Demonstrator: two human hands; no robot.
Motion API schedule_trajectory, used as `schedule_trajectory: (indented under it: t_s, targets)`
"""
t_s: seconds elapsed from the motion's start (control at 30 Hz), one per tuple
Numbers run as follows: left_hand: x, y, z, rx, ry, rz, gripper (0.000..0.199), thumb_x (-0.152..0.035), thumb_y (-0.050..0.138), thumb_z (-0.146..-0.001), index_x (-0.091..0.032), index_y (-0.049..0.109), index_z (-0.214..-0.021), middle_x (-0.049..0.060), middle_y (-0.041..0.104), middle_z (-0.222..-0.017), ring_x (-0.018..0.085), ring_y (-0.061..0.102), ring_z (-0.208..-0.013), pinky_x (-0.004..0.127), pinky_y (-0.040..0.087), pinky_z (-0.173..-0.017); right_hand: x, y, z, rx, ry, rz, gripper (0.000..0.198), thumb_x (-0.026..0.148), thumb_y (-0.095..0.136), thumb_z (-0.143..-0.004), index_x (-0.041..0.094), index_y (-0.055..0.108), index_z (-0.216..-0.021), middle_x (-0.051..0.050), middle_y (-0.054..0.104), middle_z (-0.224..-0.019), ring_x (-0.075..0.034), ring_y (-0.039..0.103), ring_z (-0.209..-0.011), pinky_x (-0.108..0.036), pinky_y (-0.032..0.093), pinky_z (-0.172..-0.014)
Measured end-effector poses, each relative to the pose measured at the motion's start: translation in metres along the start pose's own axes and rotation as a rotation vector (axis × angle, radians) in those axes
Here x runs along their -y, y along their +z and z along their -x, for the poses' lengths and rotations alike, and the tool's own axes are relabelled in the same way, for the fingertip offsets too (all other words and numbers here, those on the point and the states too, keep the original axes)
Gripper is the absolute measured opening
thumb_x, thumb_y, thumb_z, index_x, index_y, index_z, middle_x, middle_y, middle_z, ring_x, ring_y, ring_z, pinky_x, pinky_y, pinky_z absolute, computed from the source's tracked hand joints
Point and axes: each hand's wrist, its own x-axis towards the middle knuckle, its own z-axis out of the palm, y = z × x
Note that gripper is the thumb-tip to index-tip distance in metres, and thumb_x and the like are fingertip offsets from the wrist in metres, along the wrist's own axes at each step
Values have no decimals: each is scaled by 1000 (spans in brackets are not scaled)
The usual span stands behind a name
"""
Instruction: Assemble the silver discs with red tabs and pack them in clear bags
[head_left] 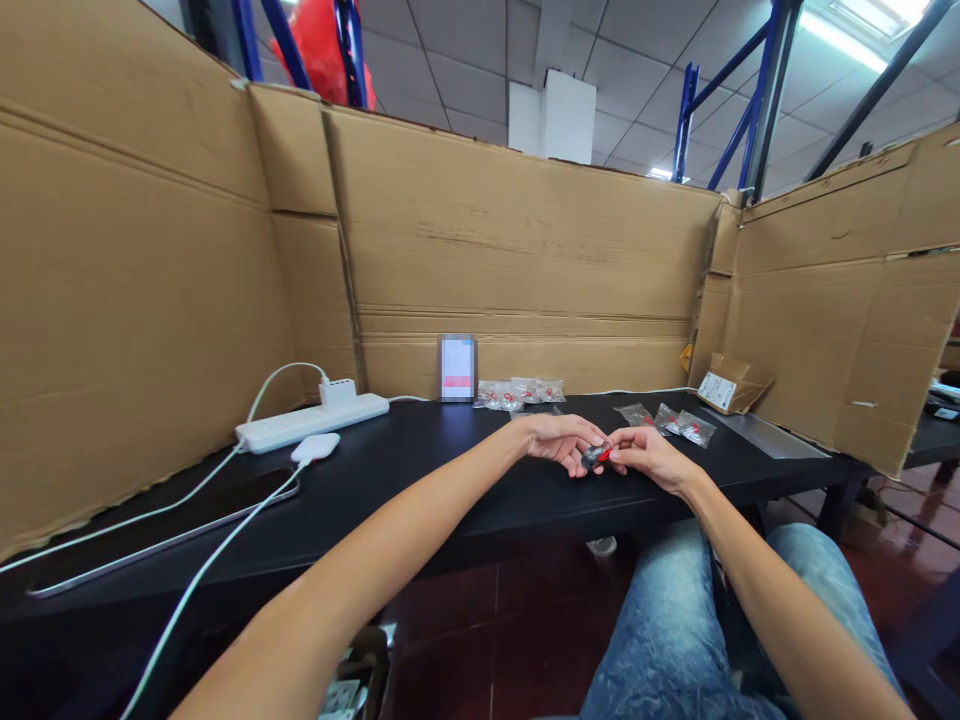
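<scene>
Over the front part of the black table (420, 470), my two hands meet around a small dark item with a red part (598, 455); its exact kind is too small to make out. My left hand (559, 440) has its fingers curled under and around it. From the other side, my right hand (649, 455) pinches it at the red end. Just beyond my right hand lie several clear plastic bags (686, 425) with small red things inside. More such bags (517, 393) lie in a heap at the back, near a phone-like screen (457, 368) standing upright.
A white power strip (311, 422) with a plugged-in charger, a white charging puck (315, 447) and a dark tablet (165, 530) with cables occupy the left. At the back right is a small labelled cardboard box (733, 383). Cardboard walls (525, 240) enclose the table on three sides.
</scene>
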Motion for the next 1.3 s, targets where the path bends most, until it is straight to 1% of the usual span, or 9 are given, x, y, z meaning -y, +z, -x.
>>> schedule_trajectory:
  t_s: [0.2,0.4,0.77,0.83,0.93,1.0,1.07,1.2,1.3]
  targets:
    - [4,-6,-2,-47,-26,22,30,-37,64,-78,-13,61,-97,8,71,-85,13,64,-59,22,48,-52,-4,4,-5,-130,-47,127,25,34,74,-70,15,68,-85,-2,66,-73,-10,51,-57,-25,39,-58]
    - [6,-8,-2,-60,-30,33,32,-39,61,-83,-13,61,-101,9,70,-89,11,62,-59,21,47,-54,-10,4,-9,-208,-87,257,20,31,69,-71,13,66,-81,-3,65,-73,-9,50,-53,-24,40,-52]
    - [7,-6,-5,-106,17,5,54,-63,54,-81,-14,62,-101,11,69,-94,15,64,-65,24,48,-50,-5,3,-5,-262,-47,91,19,31,71,-68,14,64,-73,1,59,-61,-9,50,-50,-23,39,-50]
    - [5,-12,-4,-240,78,-59,57,-66,53,-80,-15,60,-105,11,69,-92,17,64,-64,24,46,-48,-6,1,-6,-292,-48,32,21,32,72,-67,14,64,-73,0,58,-62,-10,50,-51,-23,39,-50]
    - [4,-31,4,-655,175,-279,53,-62,49,-84,-14,59,-107,10,69,-81,15,60,-55,23,41,-45,-10,-3,-7,-340,-46,-25,20,32,73,-67,13,65,-71,-1,58,-62,-10,49,-51,-24,39,-50]
    - [5,-46,14,-978,144,-568,44,-53,49,-87,-14,63,-101,9,68,-76,16,61,-58,24,42,-50,-12,-5,-7,-370,-33,-34,20,31,73,-66,13,64,-67,-1,57,-61,-9,48,-51,-24,39,-50]
    - [9,-60,26,-1200,36,-914,33,-45,54,-85,-15,67,-89,10,70,-83,20,65,-77,25,45,-64,-13,-7,-8,-404,-18,-39,20,30,73,-65,13,62,-63,-1,56,-59,-9,47,-51,-23,38,-49]
    - [22,-77,45,-1279,-125,-1067,25,-38,58,-82,-16,68,-84,13,70,-95,26,61,-100,28,42,-81,-15,-9,-10,-444,-2,-41,20,30,73,-62,13,63,-63,-1,56,-58,-9,47,-50,-23,38,-48]
    - [29,-80,45,-1248,-156,-1040,27,-41,63,-77,-15,68,-79,14,70,-93,28,61,-101,28,42,-82,-16,-9,-10,-449,-1,-22,21,31,74,-62,13,63,-63,-1,56,-58,-9,47,-50,-24,38,-47]
